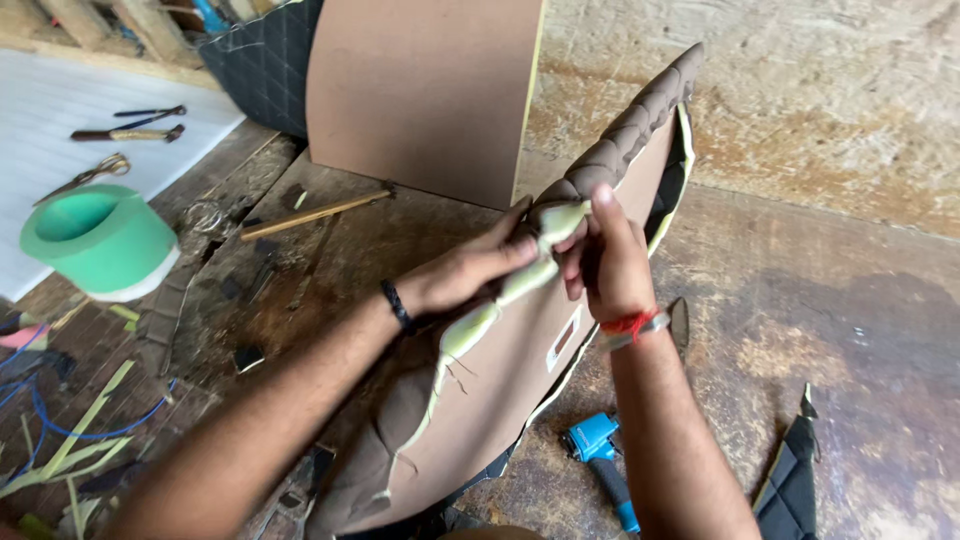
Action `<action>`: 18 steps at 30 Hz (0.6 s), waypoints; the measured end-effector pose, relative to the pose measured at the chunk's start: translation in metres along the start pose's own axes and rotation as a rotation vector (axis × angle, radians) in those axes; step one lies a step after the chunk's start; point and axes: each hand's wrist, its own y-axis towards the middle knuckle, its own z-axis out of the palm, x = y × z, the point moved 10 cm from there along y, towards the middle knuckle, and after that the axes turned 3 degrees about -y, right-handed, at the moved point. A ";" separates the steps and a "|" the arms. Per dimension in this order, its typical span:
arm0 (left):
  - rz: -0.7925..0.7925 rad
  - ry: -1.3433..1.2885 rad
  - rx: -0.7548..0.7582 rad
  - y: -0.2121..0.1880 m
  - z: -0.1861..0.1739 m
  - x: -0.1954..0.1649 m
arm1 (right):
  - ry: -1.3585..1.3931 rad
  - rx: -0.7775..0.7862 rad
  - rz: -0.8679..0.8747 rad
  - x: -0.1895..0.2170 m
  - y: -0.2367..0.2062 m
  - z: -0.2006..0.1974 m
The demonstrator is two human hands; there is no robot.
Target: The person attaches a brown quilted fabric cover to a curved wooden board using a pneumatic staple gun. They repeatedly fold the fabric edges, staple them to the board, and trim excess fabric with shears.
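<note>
While both hands meet at the top edge of one padded panel [520, 370], the left hand [470, 268] has its fingers closed on a pale green foam strip [500, 295] that runs along that edge, and the right hand [605, 262] pinches the same strip just beside it, thumb raised. The panel is brown board on its near face, with brown quilted cover [630, 130] wrapped over its upper rim, and it stands tilted on the worktop [800, 300], leaning away toward the upper right. One black band sits on the left wrist, one red thread on the right.

One large brown board [420, 95] stands upright behind the hands, well apart from them. One green roll of tape [100, 240] lies at the left, near one pair of scissors [90, 175] and two dark-handled tools [130, 125] on a white sheet [60, 110]. One wooden stick [315, 215] lies between the roll and the panel. One blue power tool [600, 455] lies just beside the panel's lower edge, under the right forearm. One piece of dark quilted fabric [790, 480] lies at the lower right.

Right of the panel the worn, stained wooden surface is open; the left side is crowded with green foam offcuts [80, 440] and a blue cord [60, 425]. A rough board wall [800, 90] rises behind.
</note>
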 end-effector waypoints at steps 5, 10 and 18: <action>0.030 -0.458 -0.033 0.062 -0.005 0.010 | -0.141 -0.072 0.144 0.014 0.002 -0.012; 0.012 -0.646 0.084 0.079 0.004 0.026 | 0.274 -0.221 -0.102 0.008 0.001 -0.005; -0.135 -0.274 -0.001 0.076 -0.004 0.017 | 0.615 -0.071 -0.296 -0.026 0.017 0.011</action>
